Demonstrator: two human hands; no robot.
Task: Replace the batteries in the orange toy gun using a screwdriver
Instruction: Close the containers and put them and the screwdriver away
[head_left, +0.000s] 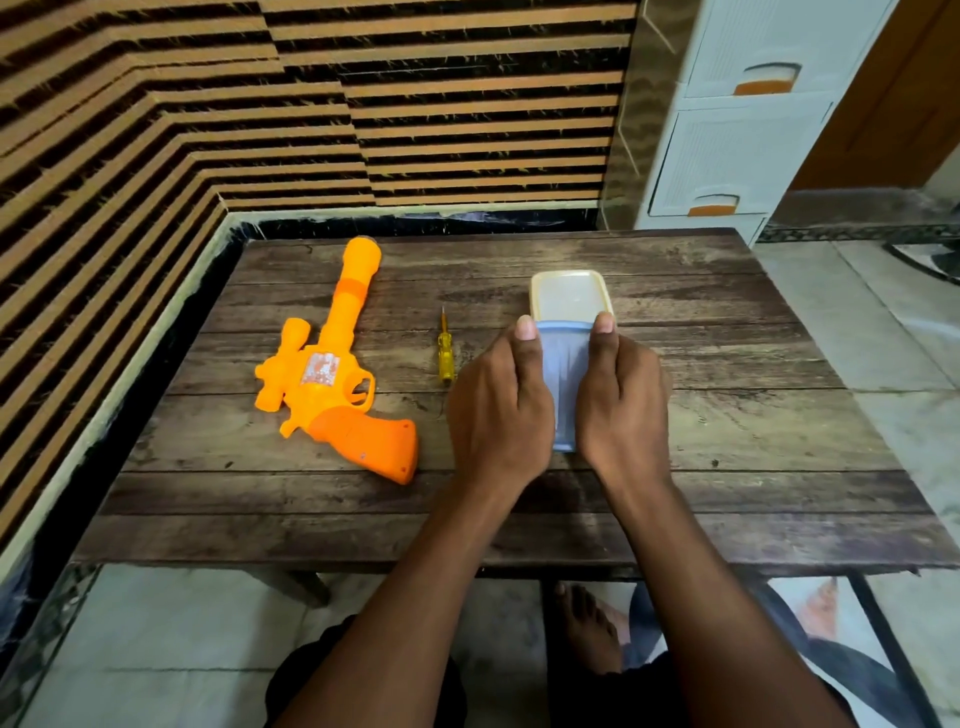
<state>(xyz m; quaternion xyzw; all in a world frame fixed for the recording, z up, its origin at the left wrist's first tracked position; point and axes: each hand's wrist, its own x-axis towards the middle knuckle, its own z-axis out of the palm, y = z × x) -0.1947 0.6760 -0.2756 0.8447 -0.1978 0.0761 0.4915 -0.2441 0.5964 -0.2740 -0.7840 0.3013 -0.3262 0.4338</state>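
Orange toy gun (332, 364) left of hands | left hand (498, 405), right hand (623, 400) grip container (566, 364)

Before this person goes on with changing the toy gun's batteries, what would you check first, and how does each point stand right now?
1. Toy gun within reach, lying flat on the table: ok.
2. Screwdriver at hand between gun and hands: ok.
3. Both hands, left hand and right hand, holding the blue container: ok.
4. Lid off the container: cannot tell, it seems partly off.
5. New batteries inside: cannot tell.
6. Gun's battery cover unscrewed: not ok, the screwdriver lies untouched.
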